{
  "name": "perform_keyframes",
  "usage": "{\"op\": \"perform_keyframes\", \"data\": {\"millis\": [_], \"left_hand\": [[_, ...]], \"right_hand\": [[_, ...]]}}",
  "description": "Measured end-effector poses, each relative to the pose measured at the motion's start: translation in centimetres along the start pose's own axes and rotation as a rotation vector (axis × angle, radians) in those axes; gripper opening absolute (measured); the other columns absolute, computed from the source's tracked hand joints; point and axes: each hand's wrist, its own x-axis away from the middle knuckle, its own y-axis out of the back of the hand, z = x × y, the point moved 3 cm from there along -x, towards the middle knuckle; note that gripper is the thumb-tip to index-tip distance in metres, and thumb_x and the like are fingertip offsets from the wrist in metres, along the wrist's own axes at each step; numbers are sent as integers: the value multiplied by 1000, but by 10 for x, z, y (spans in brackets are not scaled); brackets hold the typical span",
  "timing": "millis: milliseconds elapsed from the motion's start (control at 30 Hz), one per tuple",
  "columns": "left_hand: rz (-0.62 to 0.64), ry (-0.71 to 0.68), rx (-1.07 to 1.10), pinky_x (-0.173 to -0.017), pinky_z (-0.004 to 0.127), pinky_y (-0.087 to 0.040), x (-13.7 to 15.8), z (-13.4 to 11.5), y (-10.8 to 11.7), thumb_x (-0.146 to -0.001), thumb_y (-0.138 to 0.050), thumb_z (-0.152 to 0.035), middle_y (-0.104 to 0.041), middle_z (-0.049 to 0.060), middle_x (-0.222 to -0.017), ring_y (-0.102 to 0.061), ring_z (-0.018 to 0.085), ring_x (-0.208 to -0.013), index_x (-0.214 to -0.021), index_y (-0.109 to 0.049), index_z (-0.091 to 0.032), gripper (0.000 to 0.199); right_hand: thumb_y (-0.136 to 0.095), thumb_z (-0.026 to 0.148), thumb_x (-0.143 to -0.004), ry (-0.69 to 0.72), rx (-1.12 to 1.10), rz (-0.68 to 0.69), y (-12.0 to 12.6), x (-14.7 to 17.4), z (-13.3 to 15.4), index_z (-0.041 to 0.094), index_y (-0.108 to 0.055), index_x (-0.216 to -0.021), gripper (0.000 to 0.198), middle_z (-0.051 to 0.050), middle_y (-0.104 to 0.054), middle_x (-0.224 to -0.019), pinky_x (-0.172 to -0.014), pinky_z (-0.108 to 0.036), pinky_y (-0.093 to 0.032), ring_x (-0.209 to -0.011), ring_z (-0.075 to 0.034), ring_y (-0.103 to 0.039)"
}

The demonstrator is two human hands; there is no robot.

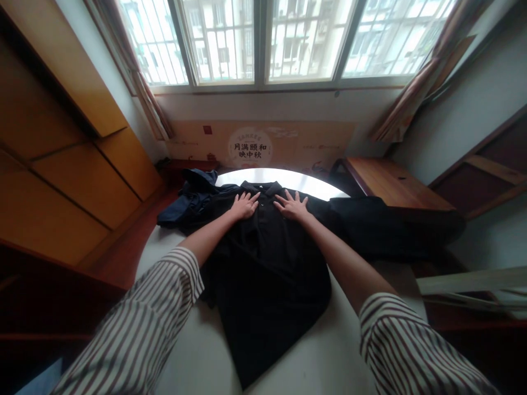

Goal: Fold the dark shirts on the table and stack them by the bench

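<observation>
A black collared shirt (272, 263) lies spread over a round white table, collar toward the window and its lower edge trailing to a point near me. My left hand (246, 206) rests flat on the shirt's upper front, left of the buttons, with fingers spread. On the other side of the buttons, my right hand (291, 206) also presses flat, fingers apart. Neither hand grips the cloth. Dark blue clothing (187, 200) is bunched at the shirt's left, and a dark folded cloth (362, 219) lies at its right.
The white table (185, 340) shows around the shirt. Beyond it stand a printed cardboard panel (321, 144) and a barred window (302, 44). A wooden desk (403, 184) is at the right, yellow-brown cabinets (74, 192) at the left. A pale rail (473, 281) sits at the lower right.
</observation>
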Motion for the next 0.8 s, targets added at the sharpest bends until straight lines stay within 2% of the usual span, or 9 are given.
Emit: {"op": "perform_keyframes", "data": {"millis": [100, 167, 233, 300, 400, 467, 567, 667, 800], "left_hand": [[-69, 11, 72, -117, 58, -13, -2, 0, 0, -101, -28, -41, -31, 13, -157, -24, 32, -146, -155, -14, -22, 59], [-92, 22, 96, -118, 55, -13, -1, 0, 0, -100, -29, -41, -31, 15, -157, -24, 30, -146, -154, -13, -16, 61], [-100, 32, 91, -118, 54, -13, 0, 0, 0, -100, -30, -41, -32, 16, -156, -24, 29, -146, -152, -15, -14, 60], [-103, 35, 82, -118, 53, -14, 1, -1, 0, -100, -29, -40, -32, 16, -156, -24, 29, -146, -151, -18, -14, 59], [-106, 40, 72, -118, 54, -15, 4, -4, 2, -100, -29, -39, -33, 16, -155, -25, 30, -145, -151, -19, -14, 58], [-125, 58, 52, -116, 55, -18, 6, -7, 6, -100, -31, -40, -37, 17, -152, -31, 32, -141, -151, -19, -14, 59], [-161, 108, -11, -108, 58, -28, 12, -17, 16, -99, -35, -39, -44, 22, -144, -38, 36, -132, -150, -23, -13, 59], [-168, 100, -62, -103, 59, -32, 21, -31, 26, -97, -40, -33, -42, 26, -142, -37, 41, -131, -144, -34, -12, 52], [-102, 43, -31, -99, 51, -40, 44, -38, 34, -97, -42, -32, -49, 22, -133, -47, 37, -125, -131, -49, -13, 40]], "right_hand": [[-22, 63, -97, -3, -1, -48, 7, -2, 2, 35, -30, -153, 63, -6, -15, -164, -106, -75, -9, -145, -46, -11], [-30, 51, -100, 21, 15, -184, 17, 10, 12, 23, -38, -149, 58, -14, -26, -159, -107, -69, -18, -141, -43, -22], [-33, 36, -100, 99, 32, -333, 24, 38, 34, 10, -52, -136, 48, -22, -42, -146, -105, -57, -31, -132, -38, -37], [-31, 31, -101, 235, 31, -388, 24, 82, 66, 7, -64, -114, 42, -24, -58, -123, -96, -46, -40, -116, -32, -51], [-34, 52, -100, 528, -9, -274, 4, 166, 117, 12, -67, -94, 53, -16, -65, -95, -85, -39, -45, -91, -26, -59], [-45, 74, -86, 628, -32, -166, -14, 220, 140, 13, -67, -94, 65, -14, -64, -92, -79, -40, -47, -87, -27, -59], [-60, 77, -74, 558, -27, -171, -31, 275, 148, 11, -62, -114, 77, -21, -62, -110, -81, -49, -47, -100, -37, -55], [-62, 54, -86, 549, -11, -249, -37, 308, 142, 14, -53, -130, 61, -23, -55, -127, -93, -56, -41, -114, -38, -49], [-63, 65, -80, 562, -57, -148, -43, 334, 132, 15, -57, -122, 65, -19, -59, -117, -91, -53, -43, -108, -36, -50]]}}
